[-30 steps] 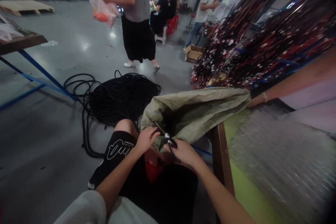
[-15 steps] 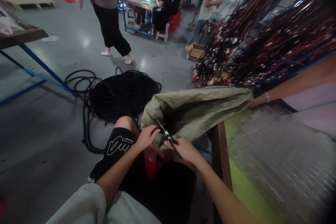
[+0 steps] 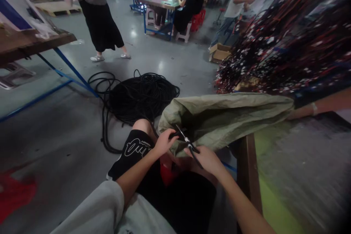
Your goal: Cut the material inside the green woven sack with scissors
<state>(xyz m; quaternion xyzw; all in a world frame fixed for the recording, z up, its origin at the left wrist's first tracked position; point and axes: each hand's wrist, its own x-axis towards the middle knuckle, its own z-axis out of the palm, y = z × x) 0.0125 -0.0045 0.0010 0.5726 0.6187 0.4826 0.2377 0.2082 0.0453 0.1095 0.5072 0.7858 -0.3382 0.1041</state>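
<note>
A pair of scissors with dark handles and thin metal blades is in my right hand. Its blades point up and left, over the mouth of a grey-green woven sack. My left hand is closed at the sack's near left edge, close to the blade tips. Something dark shows by its fingertips, too small to make out. The sack gapes wide, and its inside is in shadow. Another person's hand is at the sack's far right end.
A heap of black cable lies on the floor ahead. To my right stands a table with a brown edge and a yellow-green top. Bundled wires hang behind the sack. A blue-legged table is at left; a person walks beyond.
My view has swung left, so the surroundings sit further right. The walking person has moved left. Both hands stay by the sack mouth, the scissors still in the right.
</note>
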